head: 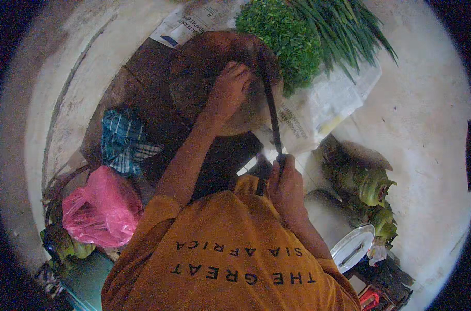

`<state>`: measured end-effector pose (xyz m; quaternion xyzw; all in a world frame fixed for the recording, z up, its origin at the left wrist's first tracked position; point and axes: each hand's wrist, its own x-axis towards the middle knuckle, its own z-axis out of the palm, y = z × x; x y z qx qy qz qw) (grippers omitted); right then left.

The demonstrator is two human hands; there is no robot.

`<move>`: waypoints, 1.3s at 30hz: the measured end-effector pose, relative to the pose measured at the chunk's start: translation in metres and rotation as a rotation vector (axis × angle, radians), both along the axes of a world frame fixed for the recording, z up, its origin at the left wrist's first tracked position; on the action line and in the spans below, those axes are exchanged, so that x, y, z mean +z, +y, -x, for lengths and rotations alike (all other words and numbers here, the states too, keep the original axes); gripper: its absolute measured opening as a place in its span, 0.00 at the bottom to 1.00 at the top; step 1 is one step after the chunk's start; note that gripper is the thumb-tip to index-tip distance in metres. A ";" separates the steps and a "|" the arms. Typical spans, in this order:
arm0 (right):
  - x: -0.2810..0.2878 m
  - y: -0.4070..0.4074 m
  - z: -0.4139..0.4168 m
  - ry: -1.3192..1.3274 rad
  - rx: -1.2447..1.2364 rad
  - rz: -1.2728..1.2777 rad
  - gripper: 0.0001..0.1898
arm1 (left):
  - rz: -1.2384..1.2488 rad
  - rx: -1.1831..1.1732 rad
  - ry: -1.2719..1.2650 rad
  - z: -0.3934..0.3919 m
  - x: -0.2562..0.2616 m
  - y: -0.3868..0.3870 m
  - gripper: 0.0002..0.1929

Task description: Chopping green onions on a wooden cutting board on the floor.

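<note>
My right hand is closed around the handle of a long, dark-bladed knife, whose blade reaches up across the right side of a round brown wooden block. Over the middle of this block is my left hand, fingers curled. Whether it holds anything is too dim to tell. Beyond the block's right edge lies a heap of chopped green leaves, with long whole green stalks or leaves beside it. Both rest on printed plastic sheeting.
Left of me are a blue checked cloth and a pink plastic bag. On the right are bulky green plant pieces, perhaps stem sections, and a round white-rimmed dial or dish. A pale curved ledge runs along the left.
</note>
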<state>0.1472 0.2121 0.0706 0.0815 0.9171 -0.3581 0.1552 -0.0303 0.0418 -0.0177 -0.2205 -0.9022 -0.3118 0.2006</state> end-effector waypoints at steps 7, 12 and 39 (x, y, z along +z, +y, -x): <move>-0.009 -0.001 -0.003 0.022 -0.009 -0.004 0.12 | -0.067 -0.013 -0.011 0.000 0.004 0.002 0.08; -0.017 -0.015 0.022 -0.152 -0.089 0.017 0.12 | -0.119 -0.003 -0.054 0.001 0.001 0.003 0.09; -0.031 0.003 0.000 -0.096 -0.008 -0.083 0.16 | -0.184 -0.019 -0.035 0.000 0.002 0.006 0.09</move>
